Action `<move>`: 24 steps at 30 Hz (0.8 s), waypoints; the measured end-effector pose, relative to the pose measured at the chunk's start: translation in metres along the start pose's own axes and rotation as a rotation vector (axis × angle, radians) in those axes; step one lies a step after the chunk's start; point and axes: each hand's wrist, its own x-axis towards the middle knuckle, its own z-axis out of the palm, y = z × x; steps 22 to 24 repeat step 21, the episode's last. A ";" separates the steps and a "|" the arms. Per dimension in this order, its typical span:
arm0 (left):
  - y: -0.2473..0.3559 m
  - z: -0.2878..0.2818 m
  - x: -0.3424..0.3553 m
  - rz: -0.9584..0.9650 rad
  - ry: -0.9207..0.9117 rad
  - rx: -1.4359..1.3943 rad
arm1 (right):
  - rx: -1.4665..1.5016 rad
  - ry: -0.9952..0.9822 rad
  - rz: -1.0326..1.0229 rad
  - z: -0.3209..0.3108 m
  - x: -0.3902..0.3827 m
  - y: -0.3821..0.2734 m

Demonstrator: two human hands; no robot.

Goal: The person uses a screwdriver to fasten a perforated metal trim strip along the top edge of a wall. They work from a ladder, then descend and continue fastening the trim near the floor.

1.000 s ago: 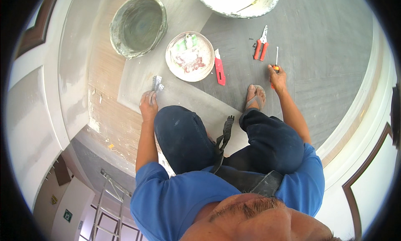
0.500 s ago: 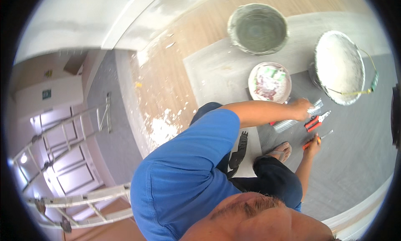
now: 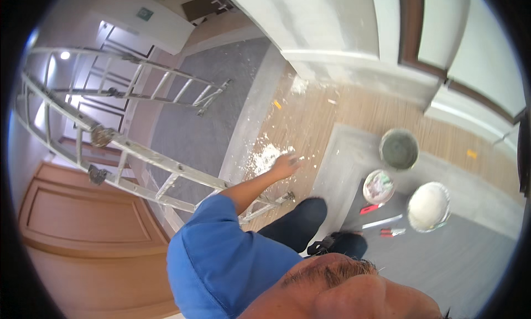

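My left hand [image 3: 285,167] reaches out over the floor, its arm in a blue sleeve. Nothing shows in it, and the fingers look spread. Beside and beneath it lies a patch of white plaster crumbs [image 3: 264,157]. My right hand is out of sight. By my feet rest a pale metal strip [image 3: 381,221], red-handled snips [image 3: 392,232] and a red-handled tool [image 3: 370,209] partly beside a bowl [image 3: 378,187] with pink and green smears. A grey bucket [image 3: 398,148] and a bucket of white material [image 3: 428,206] stand farther right.
Close to my left arm stands a metal folding ladder [image 3: 166,169], with its far legs on the grey floor covering [image 3: 204,97]. Ahead is a plastered wall corner [image 3: 332,37]. A brown wooden door [image 3: 91,214] is at the left.
The view has swung to the left. My left hand has left the metal strip and now reaches toward the crumbs. My right hand, which held an orange-handled screwdriver, has gone from view.
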 end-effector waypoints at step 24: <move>-0.490 -0.626 -0.579 -0.585 -0.070 0.212 | -0.170 -0.296 -0.114 -0.054 -0.617 0.052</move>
